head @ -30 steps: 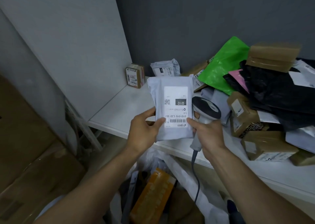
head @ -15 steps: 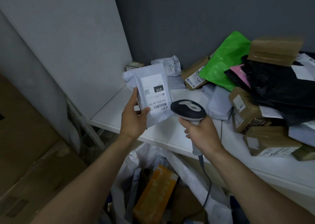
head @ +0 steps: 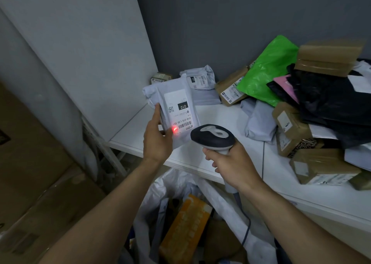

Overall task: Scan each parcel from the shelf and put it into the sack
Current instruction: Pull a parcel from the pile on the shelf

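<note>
My left hand (head: 157,141) grips a grey poly-mailer parcel (head: 172,105) by its lower left corner, label facing me, above the white shelf (head: 216,119). A red scanner dot glows on the label beside the barcode. My right hand (head: 232,165) holds the black and white barcode scanner (head: 212,137) by its handle, its head aimed at the label from the right. Below, between my arms, the white sack (head: 226,199) stands with its mouth wide; an orange parcel (head: 184,225) lies inside.
A heap of parcels covers the shelf's right side: a green bag (head: 267,70), black bags (head: 329,101), several brown boxes (head: 291,123) and grey mailers (head: 259,121). A white side panel (head: 80,52) bounds the shelf on the left. Cardboard (head: 30,179) lies at lower left.
My right hand let go of the parcel and turned the scanner onto its label. The left hand moved the parcel left and tilted it. A red scan dot now shows.
</note>
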